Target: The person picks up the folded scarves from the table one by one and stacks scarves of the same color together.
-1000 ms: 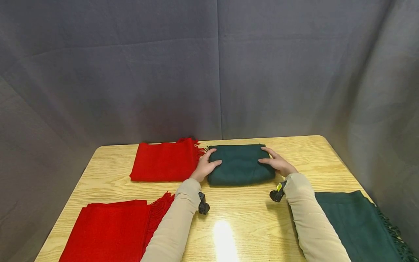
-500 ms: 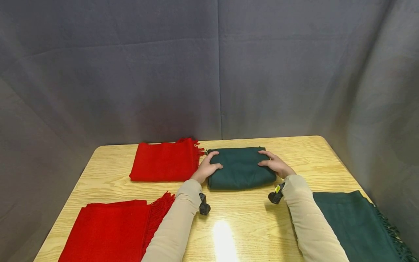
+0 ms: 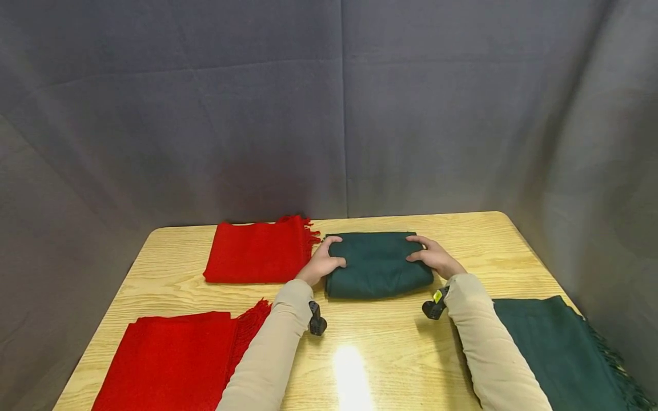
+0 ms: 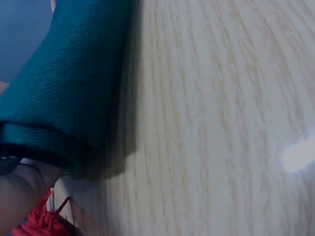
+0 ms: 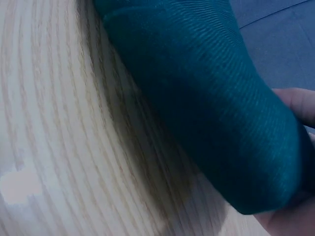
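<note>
A folded dark green scarf lies across the back middle of the table, its near side a rounded fold. My left hand grips its left end, thumb and a finger on top. At the right end, my right hand holds it the same way. Seen from the left wrist, the scarf reaches over part of the left hand, and its other fingers are hidden. In the right wrist view, the right hand shows below and beside the scarf's end, with a shadow on the wood beneath.
A folded red scarf with fringe lies just left of the green one. Another red scarf is at the front left, partly behind the left sleeve. A second green scarf lies at the front right edge. Grey cloth hangs behind the table.
Both hands have drawn the green scarf slightly toward me, mostly in the first half second. The other scarves have stayed in place.
</note>
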